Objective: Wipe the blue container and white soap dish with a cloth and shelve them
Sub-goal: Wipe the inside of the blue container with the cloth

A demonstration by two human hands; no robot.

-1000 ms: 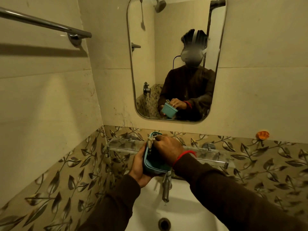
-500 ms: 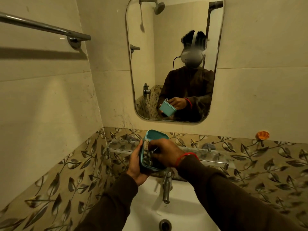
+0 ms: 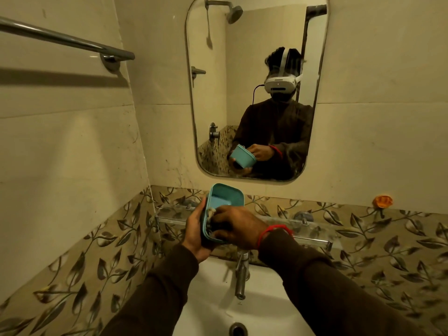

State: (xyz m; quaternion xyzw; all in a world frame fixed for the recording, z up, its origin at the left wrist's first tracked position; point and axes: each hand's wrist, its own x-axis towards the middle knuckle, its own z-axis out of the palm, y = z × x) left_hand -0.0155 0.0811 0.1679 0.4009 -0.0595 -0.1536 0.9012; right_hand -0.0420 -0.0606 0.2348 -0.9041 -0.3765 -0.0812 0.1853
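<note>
Over the sink (image 3: 218, 309), blue container (image 3: 224, 202) now tipped more upright vs. a sec ago, opening toward camera; L hand (image 3: 196, 230) grips its side, R hand (image 3: 238, 225) inside w/ cloth (image 3: 211, 212) bunched in fingers. Wiping of interior looks underway; container otherwise empty, soap dish not in view, glass shelf (image 3: 312, 235) behind.

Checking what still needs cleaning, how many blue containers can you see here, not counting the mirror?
1. The blue container is held above the sink, left hand gripping its side, right hand inside it. Others may be hidden.
</note>
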